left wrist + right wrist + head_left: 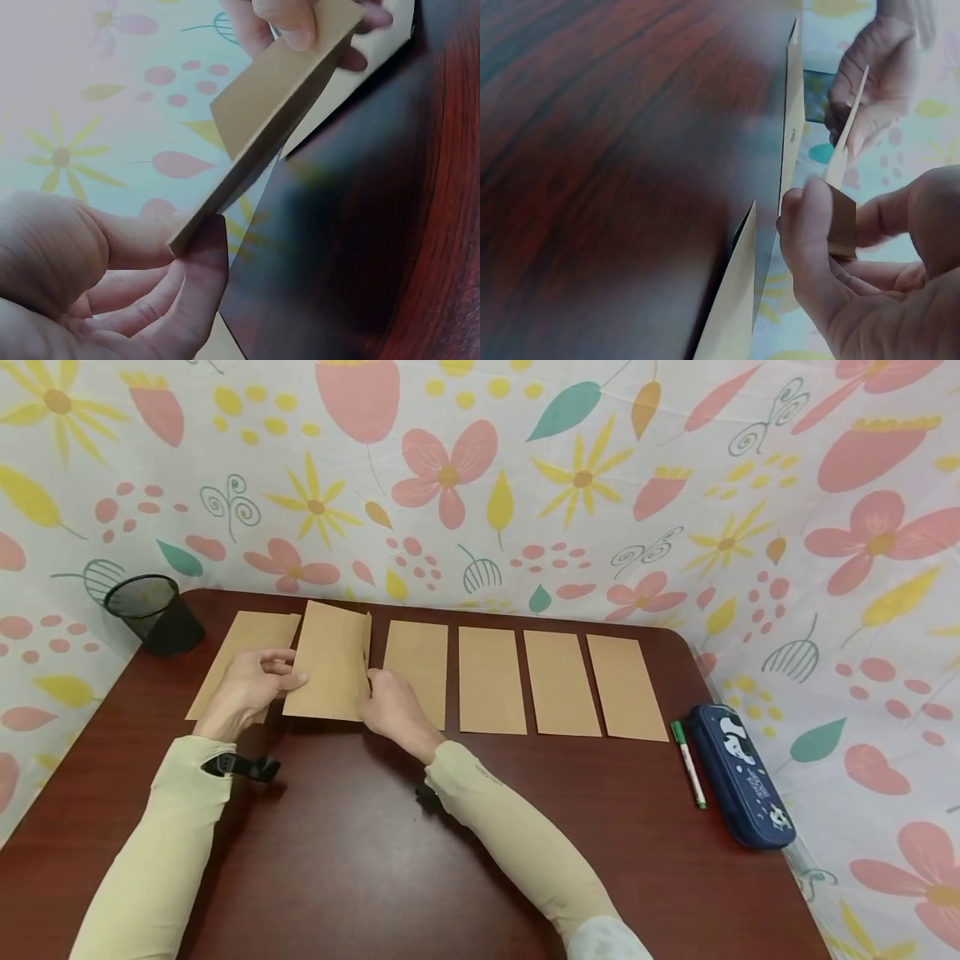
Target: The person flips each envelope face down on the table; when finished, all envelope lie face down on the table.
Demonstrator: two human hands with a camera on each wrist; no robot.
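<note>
A brown paper envelope (326, 664) is held up over the row, tilted, between both hands. My left hand (251, 685) pinches its left edge, thumb on the near face; the left wrist view shows that edge between thumb and fingers (142, 300). My right hand (397, 706) grips its lower right edge. In the right wrist view the folded-over side of the envelope (843, 225) sits between right thumb and fingers. Beneath the left hand lies another envelope (243, 635), partly covered by it. A further envelope (416, 652) lies just behind the right hand.
To the right, more envelopes (491, 681) lie side by side on the dark wooden table (337, 860). A black mesh pen cup (161, 618) stands at the back left corner. At the right are a green-capped marker (690, 768) and a blue pencil case (738, 777). Patterned cloth (480, 485) hangs behind.
</note>
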